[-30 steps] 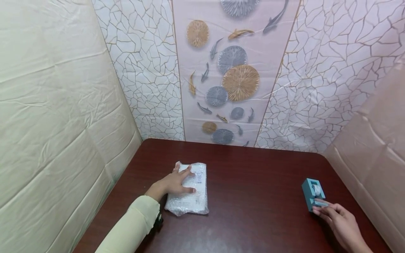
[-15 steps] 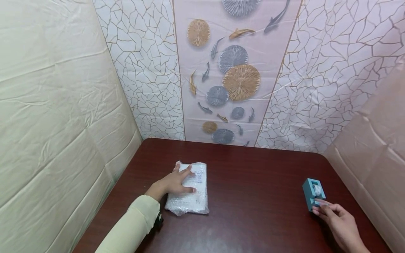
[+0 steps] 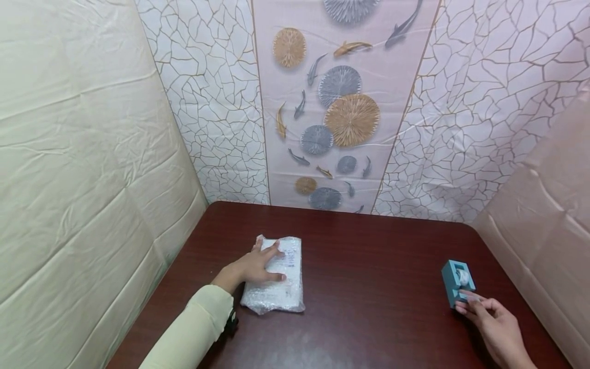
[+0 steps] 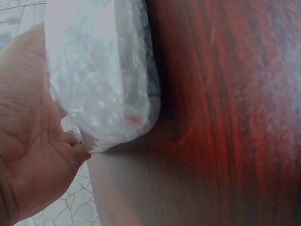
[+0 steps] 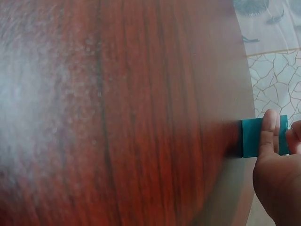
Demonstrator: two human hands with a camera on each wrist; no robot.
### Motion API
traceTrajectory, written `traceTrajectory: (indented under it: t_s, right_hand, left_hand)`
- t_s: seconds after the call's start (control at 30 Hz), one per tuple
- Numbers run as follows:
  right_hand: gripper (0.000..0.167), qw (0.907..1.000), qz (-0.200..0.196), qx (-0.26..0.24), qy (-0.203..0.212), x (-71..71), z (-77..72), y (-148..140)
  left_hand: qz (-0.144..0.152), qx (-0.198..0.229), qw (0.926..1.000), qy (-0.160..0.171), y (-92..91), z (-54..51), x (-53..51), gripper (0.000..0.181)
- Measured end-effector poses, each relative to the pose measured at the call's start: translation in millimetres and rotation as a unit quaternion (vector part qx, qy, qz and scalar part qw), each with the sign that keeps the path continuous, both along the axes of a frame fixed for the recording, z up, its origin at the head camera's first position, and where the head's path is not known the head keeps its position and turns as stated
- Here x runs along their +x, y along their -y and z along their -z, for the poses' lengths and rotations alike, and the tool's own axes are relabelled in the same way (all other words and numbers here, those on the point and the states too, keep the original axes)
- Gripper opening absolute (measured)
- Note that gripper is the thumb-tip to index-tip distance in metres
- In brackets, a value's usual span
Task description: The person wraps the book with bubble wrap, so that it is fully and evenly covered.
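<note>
In the head view, a flat white package in bubble wrap (image 3: 291, 287) lies on the left of the table, with faint bluish print showing through. My left hand (image 3: 258, 266) rests on top of it with the fingers spread. The left wrist view has the wrapped package (image 4: 94, 66) close up beside the left palm (image 4: 33, 136). Far to the right stands a teal tape dispenser (image 3: 451, 284) with a roll of clear tape (image 3: 463, 277). My right hand (image 3: 495, 323) grips its near end between thumb and fingers. The right wrist view has a digit along the dispenser (image 5: 251, 136); the exact tape hold is unclear.
The dark red-brown wooden table (image 3: 369, 287) has rounded far corners. Behind it hangs a patterned curtain (image 3: 318, 102) with fish and round motifs. Cream cloth sheets (image 3: 92, 179) close in both sides. A black band sits at the left wrist.
Both hands stay nearly still. The left hand keeps its place on the package, and the right hand's fingers shift only slightly at the dispenser's near end.
</note>
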State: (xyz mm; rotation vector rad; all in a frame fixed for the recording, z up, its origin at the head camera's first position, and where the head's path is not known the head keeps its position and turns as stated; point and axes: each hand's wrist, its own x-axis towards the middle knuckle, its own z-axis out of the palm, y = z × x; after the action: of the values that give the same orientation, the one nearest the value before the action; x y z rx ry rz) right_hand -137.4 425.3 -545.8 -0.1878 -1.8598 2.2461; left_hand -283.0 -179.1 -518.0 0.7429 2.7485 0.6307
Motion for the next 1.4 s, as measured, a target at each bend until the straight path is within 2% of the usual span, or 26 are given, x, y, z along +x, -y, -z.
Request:
traceTrajectory:
  t_s: [0.27,0.53,0.9,1.17,1.4]
  right_hand:
    - [0.027,0.9967,0.023,0.032,0.071,-3.6,-7.5,2.1]
    - [0.025,0.9979,0.012,0.032,0.055,-2.8,-1.4,-2.4]
    - [0.023,0.9983,0.009,0.055,0.014,-1.9,-3.1,2.4]
    - [0.022,0.9979,0.015,0.063,0.004,-2.3,-1.8,2.8]
    - [0.022,0.9962,0.028,0.081,0.014,-3.4,-0.5,3.4]
  left_hand:
    - [0.001,-0.005,1.0,-0.002,-1.1,-2.8,0.2,0.08]
    - [0.001,-0.008,1.0,-0.004,-0.7,-2.0,1.6,0.08]
    - [0.004,-0.005,1.0,-0.007,-0.4,-3.1,1.0,0.08]
    - [0.005,-0.007,0.9999,-0.006,-0.2,-3.6,0.9,0.079]
    - [0.003,-0.007,1.0,-0.004,0.2,-2.4,1.0,0.081]
